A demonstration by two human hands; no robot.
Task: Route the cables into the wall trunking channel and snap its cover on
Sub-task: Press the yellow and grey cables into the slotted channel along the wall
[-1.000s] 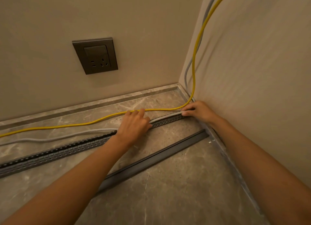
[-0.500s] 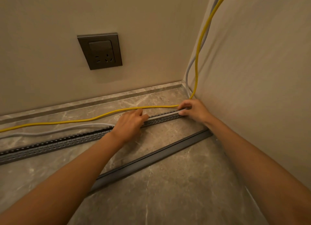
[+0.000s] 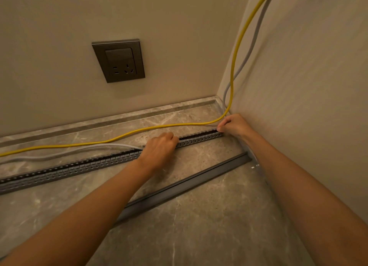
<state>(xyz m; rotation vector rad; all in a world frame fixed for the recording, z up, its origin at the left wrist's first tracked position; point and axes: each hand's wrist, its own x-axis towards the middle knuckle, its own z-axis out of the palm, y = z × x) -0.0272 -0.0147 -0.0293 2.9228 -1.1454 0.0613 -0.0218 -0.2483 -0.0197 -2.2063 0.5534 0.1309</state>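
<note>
A grey slotted trunking channel (image 3: 79,166) lies on the marble floor and runs from the left edge to the corner. A grey cable (image 3: 69,151) comes down the wall corner, lies behind the channel at the left and disappears under my left hand (image 3: 159,150). That hand sits on the channel with its fingers curled down over the cable. My right hand (image 3: 233,125) pinches at the channel's right end, where the cable is hidden. No cable shows above the channel between my hands. A yellow cable (image 3: 129,134) lies loose behind the channel. The dark grey cover (image 3: 179,186) lies in front.
A dark wall socket (image 3: 118,60) sits on the back wall above the floor. The right wall (image 3: 308,86) stands close beside my right arm. A stone skirting ledge (image 3: 99,122) runs along the back wall.
The grey cable stretch between my hands has gone down into the channel. My left hand's fingers have curled from flat. The view has shifted slightly.
</note>
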